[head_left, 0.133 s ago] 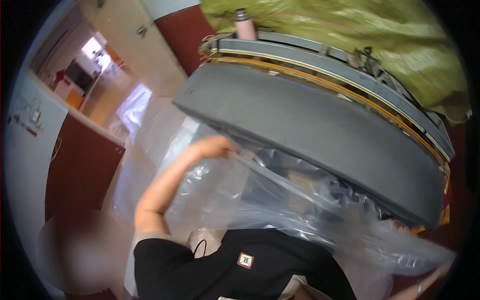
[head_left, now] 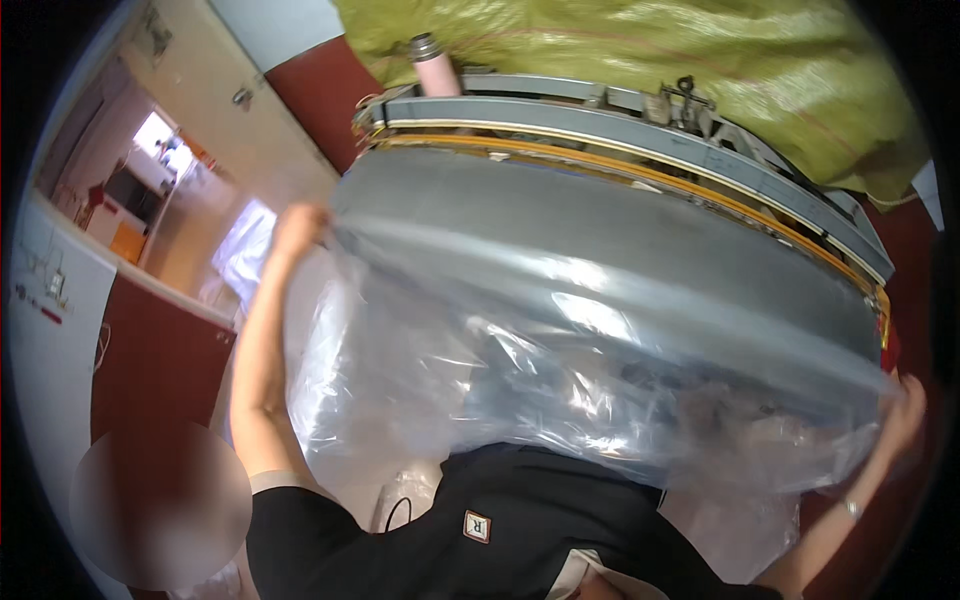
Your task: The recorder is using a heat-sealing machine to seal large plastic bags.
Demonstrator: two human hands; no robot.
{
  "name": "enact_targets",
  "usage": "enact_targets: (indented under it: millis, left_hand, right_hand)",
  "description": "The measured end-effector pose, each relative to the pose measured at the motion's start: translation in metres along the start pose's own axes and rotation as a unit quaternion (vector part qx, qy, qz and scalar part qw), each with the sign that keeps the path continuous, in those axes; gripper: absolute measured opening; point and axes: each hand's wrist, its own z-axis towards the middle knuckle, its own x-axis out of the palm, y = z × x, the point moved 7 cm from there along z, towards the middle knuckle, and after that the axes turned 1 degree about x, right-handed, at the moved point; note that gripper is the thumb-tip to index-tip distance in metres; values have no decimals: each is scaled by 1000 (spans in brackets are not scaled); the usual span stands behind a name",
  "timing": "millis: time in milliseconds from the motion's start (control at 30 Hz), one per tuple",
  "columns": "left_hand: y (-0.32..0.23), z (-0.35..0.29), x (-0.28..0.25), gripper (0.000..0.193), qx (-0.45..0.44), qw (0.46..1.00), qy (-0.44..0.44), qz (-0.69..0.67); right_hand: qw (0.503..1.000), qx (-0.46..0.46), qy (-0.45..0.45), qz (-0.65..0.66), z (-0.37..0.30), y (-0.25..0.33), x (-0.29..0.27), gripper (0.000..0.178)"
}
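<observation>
A: Grip?
B: Grasping clear plastic sheet (head_left: 540,345) by its far edge with left hand (head_left: 301,230) and right hand (head_left: 904,408).
A: Where?
B: Stretched between both, across near part of grey bench top (head_left: 570,195), down toward black shirt (head_left: 570,505).

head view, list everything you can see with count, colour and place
plastic sheet: one, clear, stretched between both hands, over the bench's near side
bench: one, grey, centre
metal frame: one, grey-blue, along the bench's far side
strip: one, orange, between bench and frame
bottle: one, pink, grey top, frame's left end
tarp: one, yellow-green, behind the frame
door: one, pale, upper left
crumpled plastic: one heap, whitish, floor by the doorway
top: one, black, worn
wristband: one, silvery, right wrist
left hand: one, bare, sheet's left end
right hand: one, bare, sheet's right end
</observation>
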Motion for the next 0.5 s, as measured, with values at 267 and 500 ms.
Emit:
enact_targets:
  millis: [267,500]
  left_hand:
    - [-25,73,18,44,-74,910,-266,-309]
    - [-28,106,140,58,-49,994,-87,-37]
  right_hand:
    - [984,-96,145,48,-4,91,139,9]
    - [998,-39,23,-43,87,65,127,32]
